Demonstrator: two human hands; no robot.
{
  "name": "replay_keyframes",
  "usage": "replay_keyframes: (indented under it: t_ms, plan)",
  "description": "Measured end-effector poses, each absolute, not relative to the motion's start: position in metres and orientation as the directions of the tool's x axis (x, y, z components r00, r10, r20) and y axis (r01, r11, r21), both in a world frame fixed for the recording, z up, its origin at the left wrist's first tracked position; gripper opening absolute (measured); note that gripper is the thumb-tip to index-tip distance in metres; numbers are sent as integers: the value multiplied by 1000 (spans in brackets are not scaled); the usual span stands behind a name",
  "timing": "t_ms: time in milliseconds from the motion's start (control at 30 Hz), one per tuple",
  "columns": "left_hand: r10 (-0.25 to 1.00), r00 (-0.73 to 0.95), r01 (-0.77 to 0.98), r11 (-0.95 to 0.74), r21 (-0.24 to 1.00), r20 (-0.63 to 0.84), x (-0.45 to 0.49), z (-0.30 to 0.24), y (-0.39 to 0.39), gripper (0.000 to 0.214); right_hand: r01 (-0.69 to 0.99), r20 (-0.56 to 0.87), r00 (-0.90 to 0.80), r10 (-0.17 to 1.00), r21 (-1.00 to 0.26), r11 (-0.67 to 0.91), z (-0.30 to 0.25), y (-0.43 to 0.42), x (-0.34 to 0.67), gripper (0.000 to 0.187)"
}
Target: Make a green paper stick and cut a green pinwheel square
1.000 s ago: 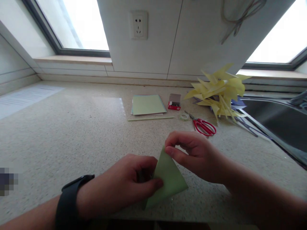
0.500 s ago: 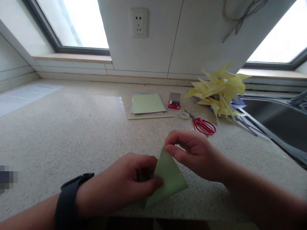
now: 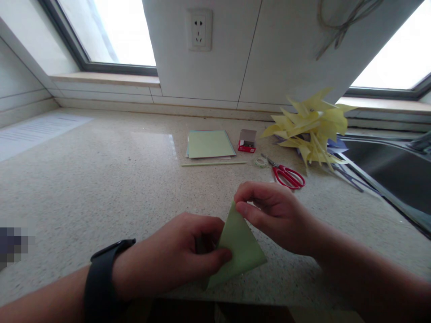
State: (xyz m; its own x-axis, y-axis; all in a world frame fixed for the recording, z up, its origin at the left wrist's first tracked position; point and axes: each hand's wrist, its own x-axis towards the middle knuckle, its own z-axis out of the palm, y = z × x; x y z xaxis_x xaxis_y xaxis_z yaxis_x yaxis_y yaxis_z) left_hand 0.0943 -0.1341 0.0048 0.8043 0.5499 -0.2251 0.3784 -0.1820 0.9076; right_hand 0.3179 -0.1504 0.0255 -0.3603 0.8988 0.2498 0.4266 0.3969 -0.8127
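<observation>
Speckled pale counter (image 3: 128, 188), front edge: we list left hand (image 3: 188, 249) gripping and right hand (image 3: 274, 215) pinching one folded light-green paper sheet (image 3: 244, 249), apparently mid-folding, next wanting aligned edges; beyond, red-handled metal scissors (image 3: 282, 170).

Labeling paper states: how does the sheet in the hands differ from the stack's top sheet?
The held sheet is tilted; the top sheet lies flat. The held sheet shows a roughly triangular outline and looks folded; the top sheet is four-sided. The held sheet looks darker green than the top sheet. Shared: both plain, greenish.
</observation>
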Motion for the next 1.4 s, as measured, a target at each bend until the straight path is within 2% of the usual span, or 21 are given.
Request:
replay_keyframes:
  t_ms: [433, 533, 700, 933, 1400]
  plan:
    - [549, 807, 372, -188, 909, -217, 94, 7, -135, 22, 421, 249, -356, 901, -818, 392, 25, -152, 318, 14]
    - [576, 790, 371, -175, 912, -211, 93, 7, -136, 27, 410, 250, -359, 899, -823, 393, 25, -152, 316, 14]
    - [673, 730, 260, -114, 959, -118, 93, 5, -137, 35, 419, 247, -381, 891, -813, 405, 24, -152, 312, 14]
    - [801, 597, 166, -64, 984, -48, 95, -7, -139, 29, 421, 244, -427, 870, -798, 431, 20, -153, 308, 12]
    - [807, 590, 158, -135, 978, 16, 95, -13, -140, 20, 412, 226, -426, 876, -813, 410, 21, -155, 305, 8]
